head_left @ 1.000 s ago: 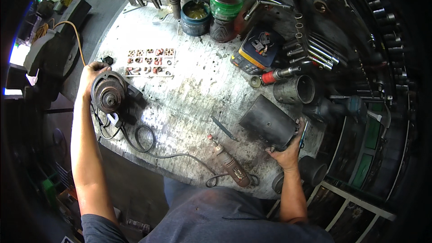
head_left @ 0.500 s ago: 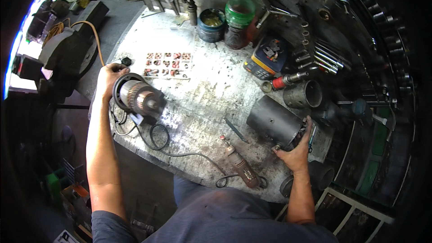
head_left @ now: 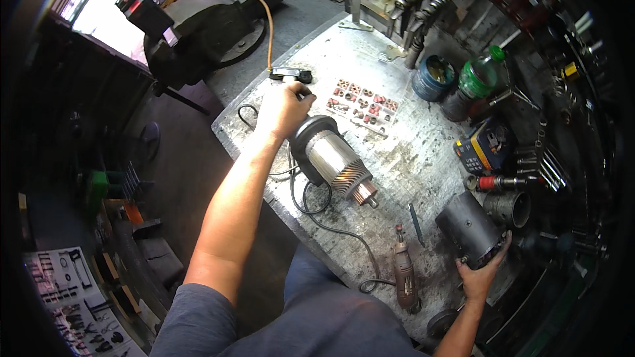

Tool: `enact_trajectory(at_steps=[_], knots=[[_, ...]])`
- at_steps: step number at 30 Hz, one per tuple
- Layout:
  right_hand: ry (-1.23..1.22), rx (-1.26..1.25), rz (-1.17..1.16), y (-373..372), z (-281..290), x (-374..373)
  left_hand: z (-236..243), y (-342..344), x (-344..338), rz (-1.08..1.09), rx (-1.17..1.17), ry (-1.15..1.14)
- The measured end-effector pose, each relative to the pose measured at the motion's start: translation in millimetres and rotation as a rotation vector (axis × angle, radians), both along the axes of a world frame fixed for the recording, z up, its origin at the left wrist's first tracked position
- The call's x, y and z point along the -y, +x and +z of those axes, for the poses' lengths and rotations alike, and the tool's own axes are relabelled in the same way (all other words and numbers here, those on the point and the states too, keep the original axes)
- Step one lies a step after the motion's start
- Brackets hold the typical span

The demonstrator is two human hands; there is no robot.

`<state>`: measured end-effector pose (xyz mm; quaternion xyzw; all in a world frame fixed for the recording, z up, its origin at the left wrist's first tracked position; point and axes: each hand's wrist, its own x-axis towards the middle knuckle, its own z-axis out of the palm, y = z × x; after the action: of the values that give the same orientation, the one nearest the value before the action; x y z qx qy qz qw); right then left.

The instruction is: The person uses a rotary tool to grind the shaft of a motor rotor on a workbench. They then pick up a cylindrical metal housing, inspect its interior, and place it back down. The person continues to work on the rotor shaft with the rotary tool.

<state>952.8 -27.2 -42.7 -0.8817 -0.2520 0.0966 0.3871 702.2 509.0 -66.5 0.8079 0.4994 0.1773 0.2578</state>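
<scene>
Head view: black cylinder (head_left: 467, 228) in right hand (head_left: 480, 279); armature (head_left: 336, 158) beside left hand (head_left: 286, 111).

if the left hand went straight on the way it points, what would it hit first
Probably the black tool on the orange cord, just beyond the left hand; whether they touch is unclear.

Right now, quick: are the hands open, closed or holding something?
Left hand: fingers curled beside the copper-ended metal part; whether it grips anything cannot be told.
Right hand: closed, holding the dark cylinder by its near end.
</scene>
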Motion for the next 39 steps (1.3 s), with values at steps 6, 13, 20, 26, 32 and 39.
enact_trajectory(at_steps=[6, 13, 20, 26, 32, 39], knots=[[-0.058, 0.05, 0.038, 3, 5, -5, -7, -11, 22, -0.008, 0.131, 0.136], [-0.068, 0.051, 0.076, 4, 8, -9, -3, -14, 26, -0.045, 0.17, 0.116], [-0.074, 0.011, 0.092, 1, 20, -21, -4, -35, 9, -0.3, 0.402, -0.2], [-0.17, 0.072, 0.117, 0, 31, -35, -3, -37, 9, -0.258, 0.492, -0.416], [-0.238, 0.164, 0.135, -6, 38, -47, 0, -39, 9, -0.257, 0.567, -0.522], [-0.201, 0.104, 0.107, -8, 38, -47, 4, -48, 8, -0.412, 0.544, -0.239]])
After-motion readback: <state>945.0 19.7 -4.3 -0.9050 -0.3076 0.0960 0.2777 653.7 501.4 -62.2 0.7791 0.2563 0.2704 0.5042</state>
